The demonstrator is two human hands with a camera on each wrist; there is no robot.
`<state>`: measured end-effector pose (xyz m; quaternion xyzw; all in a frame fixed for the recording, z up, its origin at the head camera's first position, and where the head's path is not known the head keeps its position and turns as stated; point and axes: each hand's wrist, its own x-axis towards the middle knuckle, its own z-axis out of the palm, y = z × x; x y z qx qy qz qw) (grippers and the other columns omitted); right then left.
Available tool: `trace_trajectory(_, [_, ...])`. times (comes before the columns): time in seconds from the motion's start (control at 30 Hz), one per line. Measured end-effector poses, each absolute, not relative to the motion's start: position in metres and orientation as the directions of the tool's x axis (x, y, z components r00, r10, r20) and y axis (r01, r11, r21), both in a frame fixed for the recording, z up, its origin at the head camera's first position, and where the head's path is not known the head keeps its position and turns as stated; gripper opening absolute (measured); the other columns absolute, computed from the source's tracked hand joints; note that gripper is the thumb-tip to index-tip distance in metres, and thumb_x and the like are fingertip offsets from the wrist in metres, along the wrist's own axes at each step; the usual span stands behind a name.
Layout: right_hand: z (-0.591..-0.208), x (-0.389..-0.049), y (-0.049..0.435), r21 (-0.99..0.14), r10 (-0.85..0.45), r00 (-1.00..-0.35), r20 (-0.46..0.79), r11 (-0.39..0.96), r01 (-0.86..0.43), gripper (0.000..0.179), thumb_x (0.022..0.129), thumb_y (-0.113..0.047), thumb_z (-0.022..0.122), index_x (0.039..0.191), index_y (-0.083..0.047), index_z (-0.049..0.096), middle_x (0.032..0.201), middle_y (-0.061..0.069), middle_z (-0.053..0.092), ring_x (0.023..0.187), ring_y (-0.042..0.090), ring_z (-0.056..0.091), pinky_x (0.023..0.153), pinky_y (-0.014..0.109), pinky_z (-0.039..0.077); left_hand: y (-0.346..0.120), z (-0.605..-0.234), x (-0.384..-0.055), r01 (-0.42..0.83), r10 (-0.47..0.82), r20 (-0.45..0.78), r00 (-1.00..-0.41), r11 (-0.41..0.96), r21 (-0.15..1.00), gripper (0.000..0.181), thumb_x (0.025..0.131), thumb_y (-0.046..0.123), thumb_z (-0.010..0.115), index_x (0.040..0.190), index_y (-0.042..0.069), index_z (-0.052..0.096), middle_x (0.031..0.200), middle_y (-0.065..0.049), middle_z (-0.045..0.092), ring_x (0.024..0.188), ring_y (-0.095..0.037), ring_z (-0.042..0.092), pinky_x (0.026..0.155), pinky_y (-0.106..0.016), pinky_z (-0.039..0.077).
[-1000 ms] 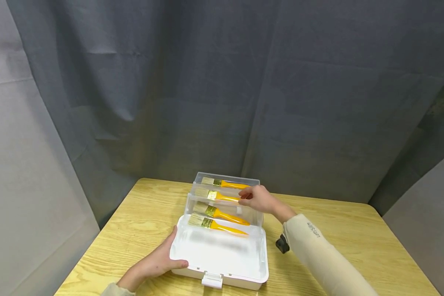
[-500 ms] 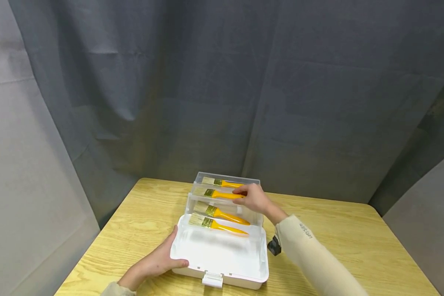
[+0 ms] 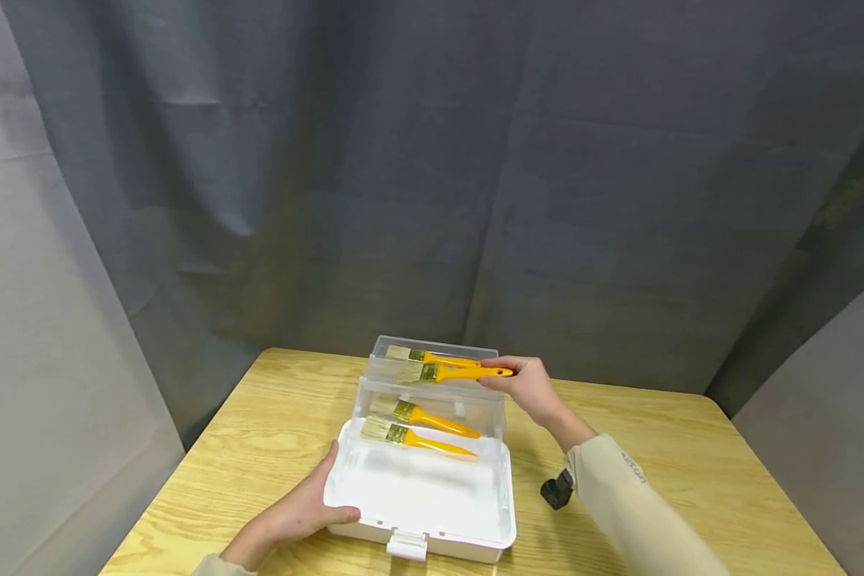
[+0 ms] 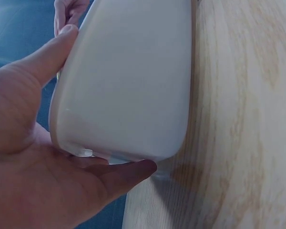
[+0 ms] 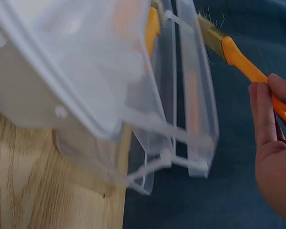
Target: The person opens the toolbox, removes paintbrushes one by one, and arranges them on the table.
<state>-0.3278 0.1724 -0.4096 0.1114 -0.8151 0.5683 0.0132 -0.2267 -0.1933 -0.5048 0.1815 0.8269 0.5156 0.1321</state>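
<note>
A white storage box (image 3: 421, 488) stands unfolded, with clear stepped trays (image 3: 495, 416) rising behind its base. My left hand (image 3: 306, 500) grips the base's left end, thumb at the front corner and fingers toward the back; the left wrist view shows thumb and fingers spanning the white end wall (image 4: 128, 81). Between thumb and fingers, my right hand (image 3: 536, 388) pinches the orange handle of a flat paintbrush (image 3: 450, 374), held over the upper trays with bristles pointing left. Another paintbrush (image 3: 450, 362) lies in the rearmost tray. Two more, a paintbrush (image 3: 439, 422) and a lower paintbrush (image 3: 432, 442), lie in front.
The box rests on a wood-grain table (image 3: 641, 456). A white latch (image 3: 406, 546) hangs at the box's front. Dark grey cloth (image 3: 403, 176) hangs behind the table, with lighter panels at both sides. A black device (image 3: 557, 488) sits at my right wrist.
My right hand has taken hold of the paintbrush in the second tray from the back and raised it, moving up and right. My left hand has stayed on the box.
</note>
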Motion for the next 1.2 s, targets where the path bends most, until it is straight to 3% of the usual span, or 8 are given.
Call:
trace_trajectory(0.3, [-0.4,-0.311,0.235,-0.96,-0.169,-0.973,0.155,0.206,-0.188,0.048,0.083,-0.014,0.074,0.124,0.006,0.059,0.109,0.015,0.065,0.091,0.015,0.065,0.08,0.026,0.052,-0.195,-0.503,-0.226,0.141,0.4,-0.052,-0.915,0.439,0.887,0.119,0.075,0.031,0.08,0.146,-0.009,-0.006,0.151,-0.032,-0.002,0.138,-0.046,0.003,0.107,-0.06,0.007])
trace_trajectory(0.5, [-0.404,-0.299,0.279,-0.991,-0.195,-0.971,0.135,-0.016,-0.135,0.028,0.087,-0.001,0.066,0.113,-0.01,0.07,0.104,0.003,0.065,0.093,0.014,0.066,0.081,0.025,0.052,-0.198,-0.505,-0.226,0.114,0.4,-0.077,-0.913,0.432,0.895,0.12,0.076,0.033,0.079,0.147,-0.007,-0.008,0.152,-0.03,-0.005,0.138,-0.045,0.0,0.108,-0.059,0.005])
trace_trajectory(0.67, [-0.416,-0.292,0.316,-0.977,-0.228,-0.963,0.141,-0.189,-0.098,0.033,0.091,0.007,0.056,0.105,-0.017,0.073,0.104,0.002,0.067,0.095,0.013,0.066,0.083,0.025,0.05,-0.2,-0.505,-0.225,0.11,0.409,-0.087,-0.908,0.435,0.894,0.119,0.077,0.034,0.078,0.147,-0.005,-0.01,0.152,-0.029,-0.007,0.138,-0.045,-0.001,0.108,-0.06,0.006])
trace_trajectory(0.97, [-0.447,-0.284,0.367,-0.972,-0.201,-0.974,0.104,-0.226,-0.057,0.031,0.093,0.008,0.051,0.116,-0.005,0.066,0.107,0.0,0.063,0.098,0.013,0.065,0.085,0.024,0.049,-0.201,-0.504,-0.224,0.112,0.41,-0.075,-0.909,0.414,0.904,0.118,0.077,0.03,0.079,0.147,-0.005,-0.01,0.152,-0.029,-0.007,0.139,-0.044,-0.002,0.108,-0.059,0.005])
trace_trajectory(1.2, [-0.471,-0.28,0.389,-0.968,-0.177,-0.981,0.074,-0.249,-0.028,0.033,0.092,0.01,0.051,0.107,-0.012,0.071,0.106,0.0,0.062,0.096,0.014,0.066,0.084,0.026,0.05,-0.201,-0.504,-0.224,0.113,0.414,-0.078,-0.907,0.419,0.901,0.118,0.077,0.031,0.078,0.147,-0.006,-0.01,0.152,-0.029,-0.007,0.139,-0.044,-0.002,0.108,-0.059,0.005])
